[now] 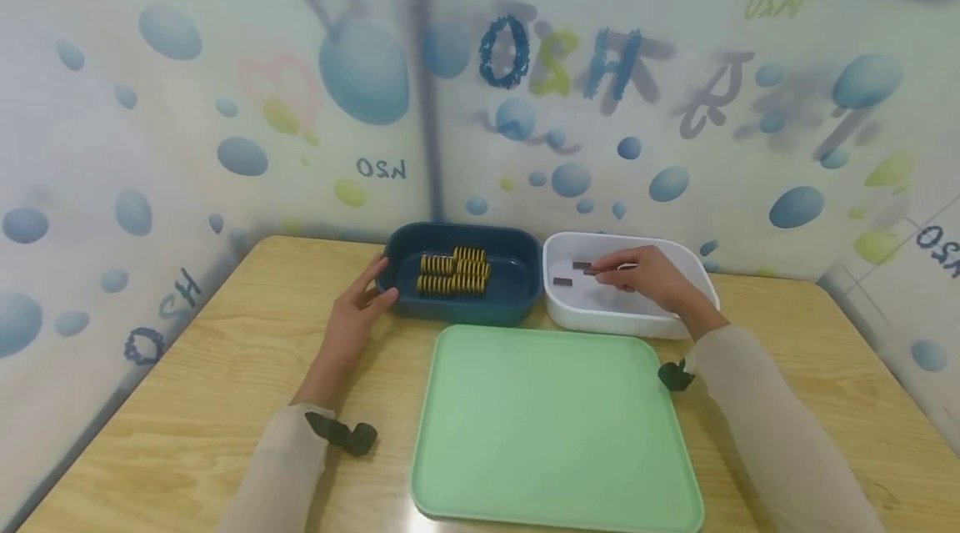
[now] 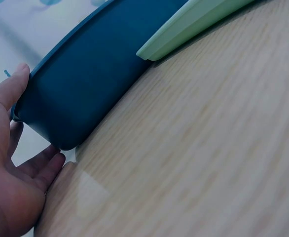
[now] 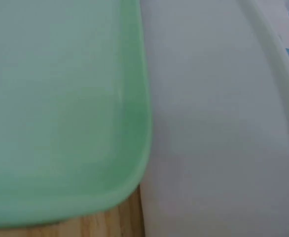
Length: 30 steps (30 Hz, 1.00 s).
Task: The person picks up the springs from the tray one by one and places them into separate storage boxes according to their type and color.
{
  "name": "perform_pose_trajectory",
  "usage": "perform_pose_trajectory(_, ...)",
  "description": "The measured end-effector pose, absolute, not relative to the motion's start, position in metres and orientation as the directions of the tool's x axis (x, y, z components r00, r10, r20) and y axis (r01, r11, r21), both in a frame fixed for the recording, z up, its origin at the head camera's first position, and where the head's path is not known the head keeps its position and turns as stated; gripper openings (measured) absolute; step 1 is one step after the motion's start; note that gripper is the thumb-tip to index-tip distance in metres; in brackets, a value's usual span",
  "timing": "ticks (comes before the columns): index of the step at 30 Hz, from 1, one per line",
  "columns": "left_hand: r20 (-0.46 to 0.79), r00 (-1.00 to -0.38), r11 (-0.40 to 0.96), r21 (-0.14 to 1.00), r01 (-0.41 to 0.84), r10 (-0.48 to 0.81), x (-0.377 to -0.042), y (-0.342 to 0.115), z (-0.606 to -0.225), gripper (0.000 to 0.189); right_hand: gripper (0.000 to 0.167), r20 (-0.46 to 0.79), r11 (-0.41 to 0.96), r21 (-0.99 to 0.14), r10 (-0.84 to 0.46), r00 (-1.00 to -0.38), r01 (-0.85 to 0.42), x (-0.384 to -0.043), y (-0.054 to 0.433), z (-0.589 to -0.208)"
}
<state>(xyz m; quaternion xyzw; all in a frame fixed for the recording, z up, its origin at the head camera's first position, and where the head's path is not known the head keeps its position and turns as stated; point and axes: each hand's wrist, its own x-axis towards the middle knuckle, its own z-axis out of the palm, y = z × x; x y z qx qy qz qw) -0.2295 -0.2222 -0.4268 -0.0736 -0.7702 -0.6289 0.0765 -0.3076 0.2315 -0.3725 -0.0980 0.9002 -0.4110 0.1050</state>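
My left hand (image 1: 360, 304) rests at the left end of a dark blue bin (image 1: 517, 312), thumb against the rim and the other fingers spread along the outer end wall. In the left wrist view the thumb touches the top of the blue bin (image 2: 85, 84) and fingertips are near its base. Several yellow-and-black coil springs (image 1: 453, 273) lie inside it. Over a white bin (image 1: 637, 324), my right hand (image 1: 645, 274) pinches a small dark coil spring (image 1: 590, 272). Two more small dark springs (image 1: 562, 281) lie on that bin's floor. The right wrist view leaves the right hand out.
A light green tray (image 1: 551, 424) lies on the wooden table (image 1: 187, 383) in front of both bins. The bins stand side by side, close to the patterned wall (image 1: 465, 141). A dark strap device sits on each sleeve.
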Motion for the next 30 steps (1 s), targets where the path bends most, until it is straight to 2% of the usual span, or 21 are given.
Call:
perform_pose_trajectory(10,0.202,-0.979,0.198,0.959,0.201,0.016,-0.228,-0.223,-0.426,0.057,0.029,-0.087,0.645,-0.752,-0.305,-0.948,-0.138,-0.32,0.23,-0.378)
perform_pose_trajectory(17,0.193,-0.981,0.167,0.967,0.194,0.022,-0.227,-0.222,-0.423,0.057,0.024,-0.137,0.662,-0.741,-0.312,-0.94,-0.112,-0.325,0.228,-0.385)
perform_pose_trajectory(25,0.168,-0.985,0.156,0.973,0.17,0.029,-0.214,-0.215,-0.402,0.058,0.02,-0.158,0.715,-0.69,-0.301,-0.941,-0.113,-0.327,0.224,-0.389)
perform_pose_trajectory(30,0.167,-0.986,0.165,0.972,0.169,0.029,-0.216,-0.215,-0.404,0.058,0.02,-0.156,0.733,-0.67,-0.295,-0.943,-0.119,-0.329,0.223,-0.39)
